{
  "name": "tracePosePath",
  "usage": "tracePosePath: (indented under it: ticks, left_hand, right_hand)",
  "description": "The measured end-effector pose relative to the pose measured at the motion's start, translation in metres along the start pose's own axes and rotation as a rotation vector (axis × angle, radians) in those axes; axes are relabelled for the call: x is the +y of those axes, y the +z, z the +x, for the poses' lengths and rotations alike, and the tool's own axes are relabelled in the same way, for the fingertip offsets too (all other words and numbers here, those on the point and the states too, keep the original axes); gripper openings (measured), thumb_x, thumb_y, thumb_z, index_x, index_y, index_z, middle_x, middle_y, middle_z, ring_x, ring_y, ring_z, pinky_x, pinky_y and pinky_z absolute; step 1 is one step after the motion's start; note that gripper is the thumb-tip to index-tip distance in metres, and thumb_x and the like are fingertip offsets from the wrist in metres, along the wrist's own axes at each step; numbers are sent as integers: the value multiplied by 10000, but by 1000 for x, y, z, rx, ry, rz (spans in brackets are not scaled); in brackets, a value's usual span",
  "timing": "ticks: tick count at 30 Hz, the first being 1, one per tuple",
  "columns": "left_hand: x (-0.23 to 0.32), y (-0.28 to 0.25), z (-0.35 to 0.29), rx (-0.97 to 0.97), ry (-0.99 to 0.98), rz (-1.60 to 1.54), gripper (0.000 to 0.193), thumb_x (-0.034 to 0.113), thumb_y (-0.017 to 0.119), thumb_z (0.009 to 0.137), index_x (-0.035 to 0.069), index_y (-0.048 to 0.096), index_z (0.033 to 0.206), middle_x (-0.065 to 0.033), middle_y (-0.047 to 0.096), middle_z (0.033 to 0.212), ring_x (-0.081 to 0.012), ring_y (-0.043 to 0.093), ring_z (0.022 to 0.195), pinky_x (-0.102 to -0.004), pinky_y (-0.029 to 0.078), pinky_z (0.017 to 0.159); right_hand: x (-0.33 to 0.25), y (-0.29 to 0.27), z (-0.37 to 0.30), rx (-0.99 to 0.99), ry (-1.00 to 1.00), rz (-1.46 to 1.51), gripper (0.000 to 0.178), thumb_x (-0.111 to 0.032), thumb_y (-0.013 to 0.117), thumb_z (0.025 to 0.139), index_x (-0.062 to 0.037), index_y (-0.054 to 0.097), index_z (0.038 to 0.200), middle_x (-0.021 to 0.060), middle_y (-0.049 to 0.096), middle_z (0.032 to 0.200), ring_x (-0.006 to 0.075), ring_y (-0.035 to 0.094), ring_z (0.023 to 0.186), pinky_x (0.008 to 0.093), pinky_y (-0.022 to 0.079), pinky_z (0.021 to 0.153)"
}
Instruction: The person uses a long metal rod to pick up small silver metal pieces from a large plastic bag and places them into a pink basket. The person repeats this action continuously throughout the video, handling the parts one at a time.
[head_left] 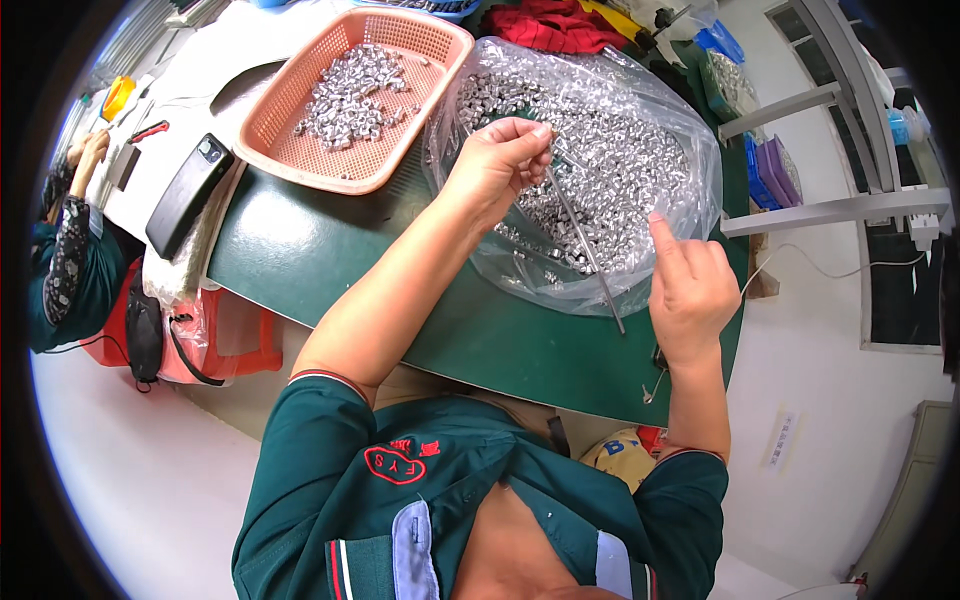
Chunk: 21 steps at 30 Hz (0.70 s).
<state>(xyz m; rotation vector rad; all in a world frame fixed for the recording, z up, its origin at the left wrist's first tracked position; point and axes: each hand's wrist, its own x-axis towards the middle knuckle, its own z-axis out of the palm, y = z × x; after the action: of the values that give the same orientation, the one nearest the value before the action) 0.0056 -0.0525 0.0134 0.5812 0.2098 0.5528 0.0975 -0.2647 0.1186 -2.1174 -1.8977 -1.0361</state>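
Green-topped table (290, 235) spans the middle of the view. On its right half, a large clear plastic bag (545, 288) lies wide open, heaped with small silvery metal pieces (630, 150). Just to its left, a shallow salmon-pink rectangular plastic basket (300, 168), slightly tilted in view, carries a smaller pile of similar silvery pieces.

Left hand (502, 165) is over the bag's left part, thumb and forefinger pinched together, remaining fingers curled in around the upper end of a thin straight grey metal rod (583, 240). Rod slants down and right from those fingers, across the bag, its free end past the bag's near edge and over the table.

Right hand (695, 290) at the bag's right near edge: forefinger extended toward the pieces, others bent; cannot tell whether it touches the film or holds anything.
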Motion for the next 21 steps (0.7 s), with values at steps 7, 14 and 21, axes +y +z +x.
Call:
tracePosePath:
  ticks: [7, 14, 21]
  left_hand:
    - [4, 1, -1, -25, 181, 546, 161, 153, 654, 887, 8, 639, 956, 0, 606, 741, -65, 508, 656, -215, 421, 631]
    - [15, -4, 1, -98, 192, 535, 176, 168, 632, 904, 5, 646, 969, 0, 605, 772, -69, 517, 690, -220, 429, 654]
    - [16, -6, 1, -116, 146, 560, 182, 174, 634, 903, 3, 648, 963, 0, 614, 786, -73, 531, 705, -218, 436, 664]
  right_hand:
    - [4, -3, 0, -71, -36, 70, 426, 29, 660, 641, -111, 704, 1040, 17, 443, 618, 190, 494, 576, 314, 414, 502]
    - [8, 0, -7, -11, 45, 141, 447, 52, 647, 635, -112, 700, 1048, 25, 435, 610, 201, 482, 563, 326, 412, 504]
    - [3, -1, -9, -24, -13, 51, 441, 44, 655, 632, -101, 700, 1046, 22, 433, 609, 198, 473, 555, 326, 401, 487]
